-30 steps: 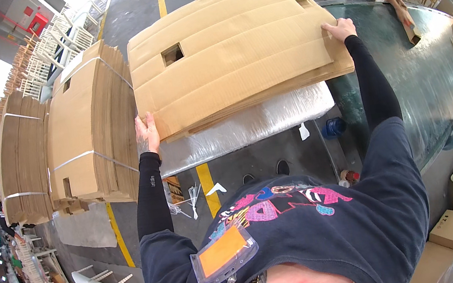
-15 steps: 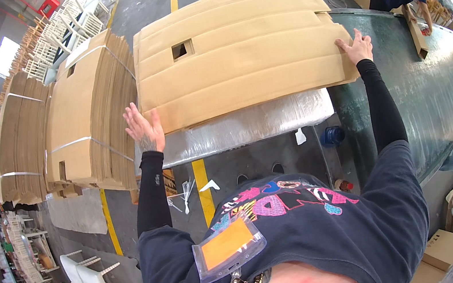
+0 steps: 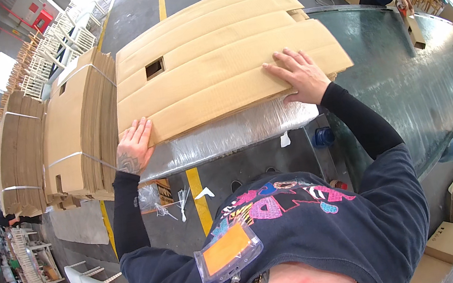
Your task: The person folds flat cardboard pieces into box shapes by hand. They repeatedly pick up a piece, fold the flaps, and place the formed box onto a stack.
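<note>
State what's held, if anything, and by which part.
A grip cannot be confirmed: the left hand touches the cardboard stack at its near left corner; the right hand lies spread on top by the near edge.

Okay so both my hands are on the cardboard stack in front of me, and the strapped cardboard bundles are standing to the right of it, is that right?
Not quite: the strapped cardboard bundles stand to the left of the cardboard stack, as the head view shows. Your left hand and right hand are both on it, as you said.
</note>
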`<action>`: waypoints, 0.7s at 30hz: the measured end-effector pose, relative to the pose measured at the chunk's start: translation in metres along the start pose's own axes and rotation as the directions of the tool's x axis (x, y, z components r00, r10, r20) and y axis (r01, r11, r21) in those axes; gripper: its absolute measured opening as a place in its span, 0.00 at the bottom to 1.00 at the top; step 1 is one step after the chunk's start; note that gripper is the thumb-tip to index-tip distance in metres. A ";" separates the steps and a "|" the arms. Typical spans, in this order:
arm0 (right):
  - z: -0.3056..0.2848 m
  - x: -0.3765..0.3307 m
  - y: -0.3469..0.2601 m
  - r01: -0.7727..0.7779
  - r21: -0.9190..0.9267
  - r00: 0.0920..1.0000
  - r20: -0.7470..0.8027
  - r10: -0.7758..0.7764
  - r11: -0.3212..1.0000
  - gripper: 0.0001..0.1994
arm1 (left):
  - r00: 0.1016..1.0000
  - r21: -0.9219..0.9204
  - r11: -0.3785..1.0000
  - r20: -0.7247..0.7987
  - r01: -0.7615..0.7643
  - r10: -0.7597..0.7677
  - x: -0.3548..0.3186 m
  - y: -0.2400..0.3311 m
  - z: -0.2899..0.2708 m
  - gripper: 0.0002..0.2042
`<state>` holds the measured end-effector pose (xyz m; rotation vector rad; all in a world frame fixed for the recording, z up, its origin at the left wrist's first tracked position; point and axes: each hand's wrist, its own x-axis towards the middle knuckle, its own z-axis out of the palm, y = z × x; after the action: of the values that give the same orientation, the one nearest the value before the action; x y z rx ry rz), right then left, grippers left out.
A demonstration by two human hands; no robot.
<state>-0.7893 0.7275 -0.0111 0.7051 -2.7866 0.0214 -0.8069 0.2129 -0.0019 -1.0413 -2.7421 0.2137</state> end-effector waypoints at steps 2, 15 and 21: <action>-0.009 -0.002 0.007 0.007 0.057 0.983 -0.182 0.003 0.998 0.41 | 0.999 0.025 1.000 -0.032 -0.003 0.004 -0.003 0.000 -0.024 0.39; 0.019 -0.025 0.000 0.107 0.012 0.952 -0.291 -0.099 0.994 0.23 | 0.951 0.131 0.969 -0.256 0.209 -0.171 0.007 0.074 0.011 0.23; -0.015 0.021 0.039 -0.059 0.406 0.911 0.395 -0.118 0.912 0.16 | 0.864 -0.482 0.848 0.500 0.218 0.062 0.043 0.023 -0.035 0.23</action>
<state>-0.8217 0.7534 0.0108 0.9454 -3.2162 0.5297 -0.8152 0.2607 0.0329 -1.1039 -3.4319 -0.3691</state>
